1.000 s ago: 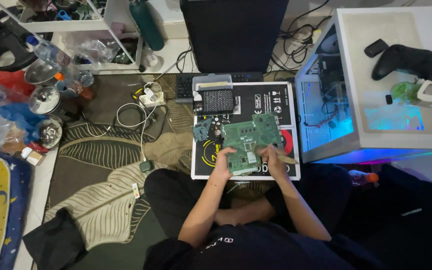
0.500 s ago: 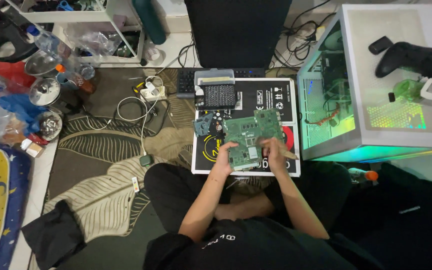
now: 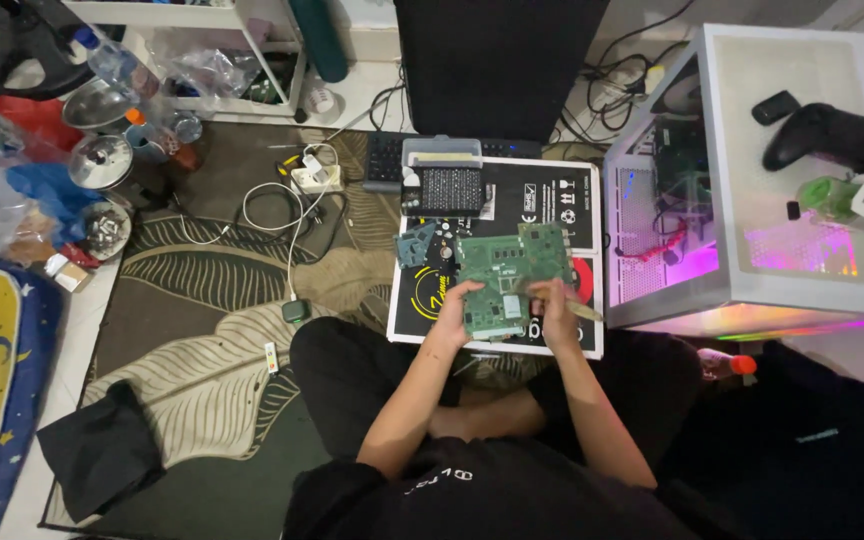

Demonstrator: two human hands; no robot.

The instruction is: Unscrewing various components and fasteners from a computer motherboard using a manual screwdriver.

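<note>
A green circuit board (image 3: 507, 270) lies on a black printed mat (image 3: 552, 195) on the floor in front of my crossed legs. My left hand (image 3: 460, 310) grips the board's near left edge. My right hand (image 3: 550, 305) rests on the board's right side and holds a thin pale tool (image 3: 582, 311) that sticks out to the right. A smaller grey-green board piece (image 3: 415, 243) lies just left of the main board. A black finned part with a grey top (image 3: 442, 180) sits at the mat's far edge.
A white computer case (image 3: 752, 210) with pink lighting stands at the right, with a black game controller (image 3: 832, 138) and a green object on top. A white power strip (image 3: 314, 178) and cables lie on the leaf-patterned rug (image 3: 202, 340). Pot lids, bottles and bags crowd the left.
The camera view has shifted slightly. The case lighting turned from blue-green to pink. Both hands stay on the circuit board in nearly the same place.
</note>
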